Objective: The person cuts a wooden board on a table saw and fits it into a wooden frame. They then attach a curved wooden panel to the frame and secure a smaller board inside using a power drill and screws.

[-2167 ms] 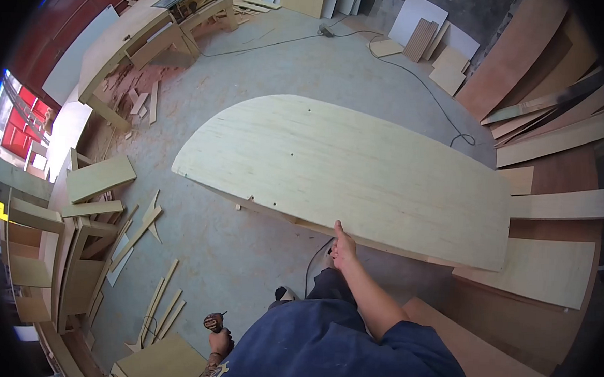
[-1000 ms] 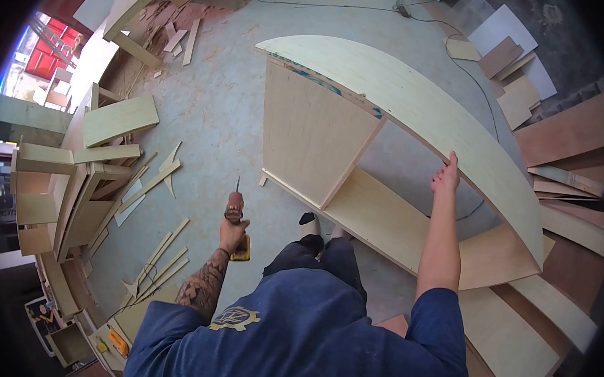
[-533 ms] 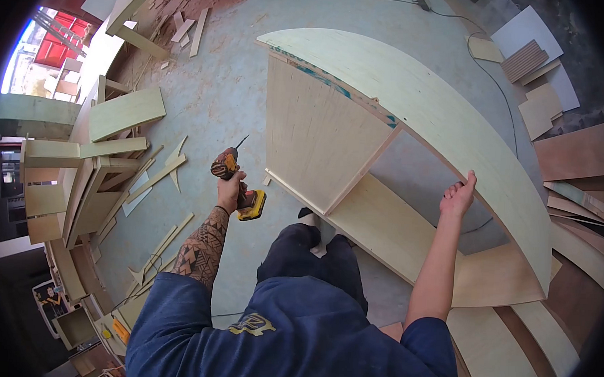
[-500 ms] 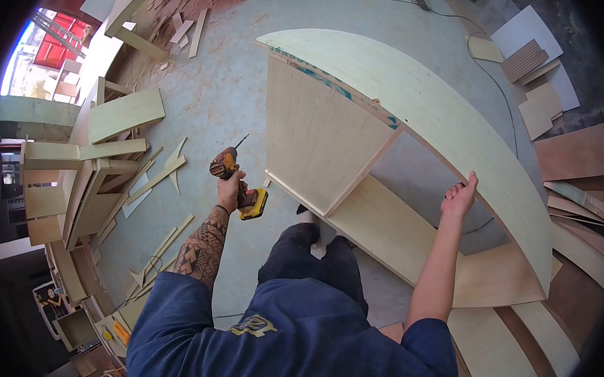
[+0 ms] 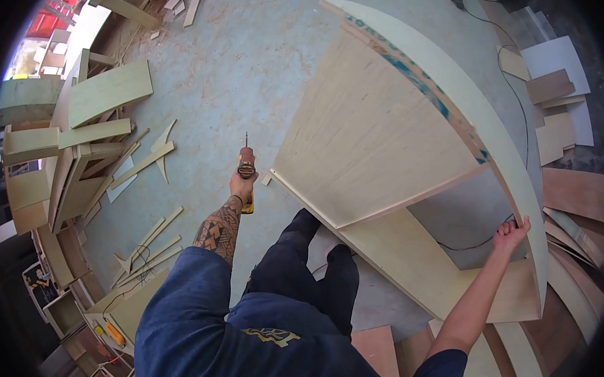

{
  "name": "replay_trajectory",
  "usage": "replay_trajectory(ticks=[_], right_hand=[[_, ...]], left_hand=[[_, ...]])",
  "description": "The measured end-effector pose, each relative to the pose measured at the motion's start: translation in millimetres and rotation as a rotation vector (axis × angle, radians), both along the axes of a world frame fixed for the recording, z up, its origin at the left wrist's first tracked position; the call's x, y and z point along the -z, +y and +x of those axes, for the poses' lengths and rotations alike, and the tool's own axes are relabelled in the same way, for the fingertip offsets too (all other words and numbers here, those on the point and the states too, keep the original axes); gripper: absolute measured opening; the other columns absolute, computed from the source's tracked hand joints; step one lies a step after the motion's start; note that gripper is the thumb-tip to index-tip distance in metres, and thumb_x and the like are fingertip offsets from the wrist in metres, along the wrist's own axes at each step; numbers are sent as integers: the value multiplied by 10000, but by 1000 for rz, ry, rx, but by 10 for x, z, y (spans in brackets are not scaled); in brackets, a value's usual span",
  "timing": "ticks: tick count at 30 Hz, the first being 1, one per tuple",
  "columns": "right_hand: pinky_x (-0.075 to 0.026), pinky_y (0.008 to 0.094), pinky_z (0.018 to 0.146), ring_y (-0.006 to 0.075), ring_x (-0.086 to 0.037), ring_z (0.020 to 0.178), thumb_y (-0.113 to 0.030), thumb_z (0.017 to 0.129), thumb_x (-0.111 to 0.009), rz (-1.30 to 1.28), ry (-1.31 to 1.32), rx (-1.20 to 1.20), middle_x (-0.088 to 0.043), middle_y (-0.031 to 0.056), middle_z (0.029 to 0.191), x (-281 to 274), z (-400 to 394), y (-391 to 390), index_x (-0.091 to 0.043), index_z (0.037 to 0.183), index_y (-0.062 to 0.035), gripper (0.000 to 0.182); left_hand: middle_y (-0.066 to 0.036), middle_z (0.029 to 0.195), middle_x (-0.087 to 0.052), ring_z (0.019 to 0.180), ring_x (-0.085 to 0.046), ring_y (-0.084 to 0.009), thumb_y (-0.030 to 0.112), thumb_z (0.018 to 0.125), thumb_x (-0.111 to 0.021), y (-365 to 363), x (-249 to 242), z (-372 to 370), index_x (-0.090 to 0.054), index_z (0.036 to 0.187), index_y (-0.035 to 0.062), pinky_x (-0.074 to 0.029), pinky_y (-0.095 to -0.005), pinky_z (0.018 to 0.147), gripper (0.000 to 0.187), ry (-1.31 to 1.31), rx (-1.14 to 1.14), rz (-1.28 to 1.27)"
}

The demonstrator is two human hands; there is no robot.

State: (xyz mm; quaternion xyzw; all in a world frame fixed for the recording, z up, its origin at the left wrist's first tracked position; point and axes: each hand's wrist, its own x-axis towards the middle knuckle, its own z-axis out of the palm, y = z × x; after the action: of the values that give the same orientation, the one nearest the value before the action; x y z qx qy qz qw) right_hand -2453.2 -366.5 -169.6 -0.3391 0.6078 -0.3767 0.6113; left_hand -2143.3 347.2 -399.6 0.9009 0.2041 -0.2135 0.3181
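Done so far: the big wooden piece (image 5: 386,145) looks mostly put together. It has a curved top board, a flat side board and a long bottom board, all joined up.
Left to do: I think some joins may need more screws, but I cannot see any screw heads from here.
Where it is: the wooden piece stands tipped up on the grey floor (image 5: 240,62), just in front of the person's legs.
How it looks: pale yellow wood, smooth and clean. A blue-green strip runs along the edge under the curved board. You can see the floor through the open middle.
Right hand (image 5: 510,233): its grip is closed around the edge of the curved board, holding the wooden piece up.
Left hand (image 5: 242,184): its grip is tight on a drill (image 5: 247,168), with the bit pointing away, just beside the corner of the side board.
Around: loose wood scraps (image 5: 150,160) lie on the floor to the left.
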Motion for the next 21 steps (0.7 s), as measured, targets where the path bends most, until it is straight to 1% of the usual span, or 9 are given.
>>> replay_trajectory(ticks=[3, 7, 9, 10, 12, 15, 17, 19, 21], right_hand=[[-185, 262, 405, 83, -239, 474, -527, 954, -635, -47, 15, -4, -289, -63, 633, 126, 110, -277, -510, 885, -142, 411], [-178, 254, 392, 80, -237, 456, -512, 989, -585, -49, 43, -31, -294, -68, 590, 206, 256, -586, -647, 980, -85, 432], [-177, 253, 389, 77, -237, 451, -508, 1000, -568, -58, 57, -43, -300, -69, 578, 288, 279, -805, -684, 1020, -65, 458], [-181, 252, 384, 75, -236, 445, -506, 1001, -564, -57, 62, -50, -302, -71, 567, 336, 299, -963, -691, 1044, -53, 473], [-186, 245, 375, 71, -236, 431, -493, 1001, -560, -39, 54, -68, -304, -75, 539, 399, 337, -1224, -699, 1058, -38, 479], [-182, 240, 371, 71, -234, 426, -484, 1002, -559, 1, 77, -86, -301, -77, 538, 482, 376, -1623, -696, 1061, -32, 475], [-181, 237, 368, 70, -230, 425, -477, 1002, -560, 6, 82, -79, -297, -78, 540, 566, 458, -1827, -698, 1037, -34, 465], [-181, 234, 368, 69, -228, 425, -489, 1008, -550, 22, 78, -69, -285, -76, 543, 603, 538, -1929, -699, 1029, -35, 478], [-176, 236, 368, 69, -221, 425, -499, 1013, -541, 33, 99, -47, -278, -76, 545, 677, 697, -2068, -697, 1030, -33, 492]], left_hand=[[-144, 1116, -745, 1070, -711, -341, 242, 837, -842, 74, 296, 73, -645, 1287, 101, -541, -449, 922, 511, -80, 127, -71], [-148, 1147, -732, 1079, -696, -347, 213, 843, -838, 113, 1098, 209, -615, 1336, 116, -534, -437, 934, 550, -132, 75, -62], [-122, 1129, -735, 1046, -704, -292, 212, 888, -817, 36, 1483, 279, -624, 1303, 99, -539, -403, 923, 471, -324, 11, -137], [-122, 1129, -735, 1046, -704, -292, 212, 888, -817, -67, 1505, 323, -624, 1303, 99, -539, -403, 923, 471, -314, 11, -137], [-84, 1116, -736, 1041, -698, -215, 175, 932, -788, -277, 1478, 457, -621, 1313, 77, -543, -359, 921, 427, -341, 86, -169], [-120, 1091, -734, 984, -698, -222, 226, 960, -775, -484, 1379, 594, -665, 1234, 44, -545, -357, 868, 348, -330, 250, -294], [-131, 1102, -744, 989, -713, -245, 228, 959, -776, -577, 1403, 720, -666, 1229, 42, -548, -365, 883, 346, -274, 266, -353], [-63, 1118, -718, 1011, -693, -195, 73, 919, -775, -635, 1438, 795, -622, 1297, 47, -542, -320, 939, 409, -425, 498, -282], [-62, 1069, -726, 994, -699, -209, 65, 919, -758, -788, 1394, 824, -632, 1277, 54, -545, -326, 922, 380, -445, 492, -283]])
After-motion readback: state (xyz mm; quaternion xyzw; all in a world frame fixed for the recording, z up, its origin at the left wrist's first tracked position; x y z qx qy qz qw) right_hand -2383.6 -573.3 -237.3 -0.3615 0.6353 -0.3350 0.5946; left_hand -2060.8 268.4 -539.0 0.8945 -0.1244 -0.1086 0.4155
